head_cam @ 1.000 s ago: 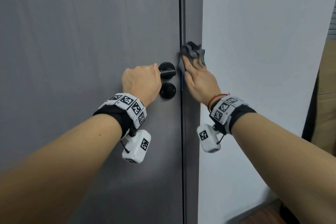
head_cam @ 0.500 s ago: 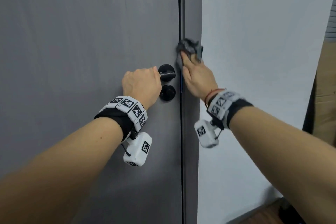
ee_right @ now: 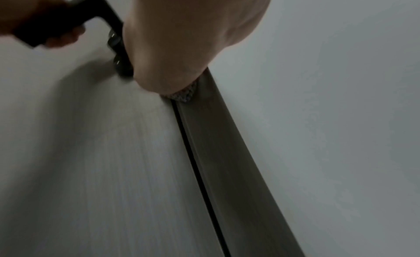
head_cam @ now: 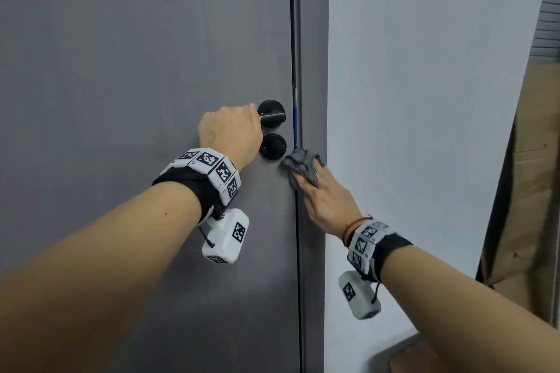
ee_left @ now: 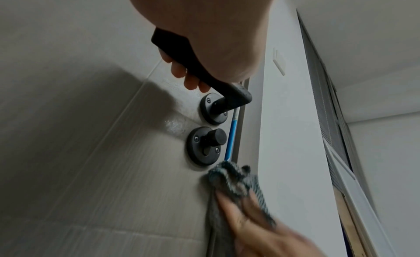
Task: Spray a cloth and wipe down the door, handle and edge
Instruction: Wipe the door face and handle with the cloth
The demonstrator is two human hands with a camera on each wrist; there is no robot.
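The grey door [head_cam: 121, 70] fills the left of the head view, its edge [head_cam: 293, 39] meeting the grey frame [head_cam: 313, 39]. My left hand [head_cam: 230, 133] grips the black lever handle [head_cam: 271, 115]; the handle [ee_left: 200, 68] shows in the left wrist view with fingers curled round it. Below sits a black lock knob [head_cam: 272, 145]. My right hand [head_cam: 324, 200] presses a grey cloth [head_cam: 300, 166] against the door edge just below the lock, fingers over the cloth [ee_left: 236, 178]. In the right wrist view only a bit of cloth [ee_right: 185, 94] shows under the palm.
A white wall [head_cam: 424, 100] stands right of the frame. Brown cardboard [head_cam: 533, 160] leans at the far right. A blue strip [head_cam: 295, 127] runs along the door edge beside the lock. A dark floor patch [head_cam: 415, 357] shows at the bottom right.
My right hand has slid the cloth down the door edge, from above the handle to below the lock knob. The left hand stays on the handle.
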